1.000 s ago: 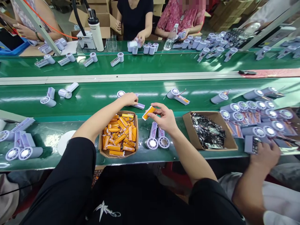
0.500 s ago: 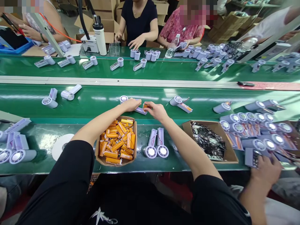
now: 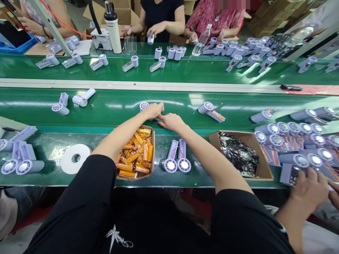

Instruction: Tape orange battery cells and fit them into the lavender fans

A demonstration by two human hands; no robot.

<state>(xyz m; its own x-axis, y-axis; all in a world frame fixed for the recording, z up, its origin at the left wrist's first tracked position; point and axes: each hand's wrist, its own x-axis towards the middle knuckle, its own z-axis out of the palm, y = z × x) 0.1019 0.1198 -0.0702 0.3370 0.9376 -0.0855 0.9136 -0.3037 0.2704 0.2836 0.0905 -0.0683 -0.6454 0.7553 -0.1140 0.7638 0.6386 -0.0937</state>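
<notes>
Got unit [image 3: 144,106] on near belt [image 3: 116,114], handle toward 4 o'clock, mostly covered by left hand [image 3: 154,110] and right hand [image 3: 169,121]. Fingertips meeting over handle; can't tell finger gap or anything pinched. Belt edge close at 6 o'clock, rail [image 3: 185,85] farther off at 12. Wide stretch of belt to next unit [image 3: 205,108] at 3, wider still to pair [image 3: 61,110] at 9. Count one cell box [image 3: 153,148] at 7, too jumbled to count inside; two bench units [image 3: 170,165] side by side at 5; one roll [image 3: 67,160] at 8; one board box [image 3: 265,165] at 4. Across the rail, count five spaced units [image 3: 158,64] from 10 to 12.
</notes>
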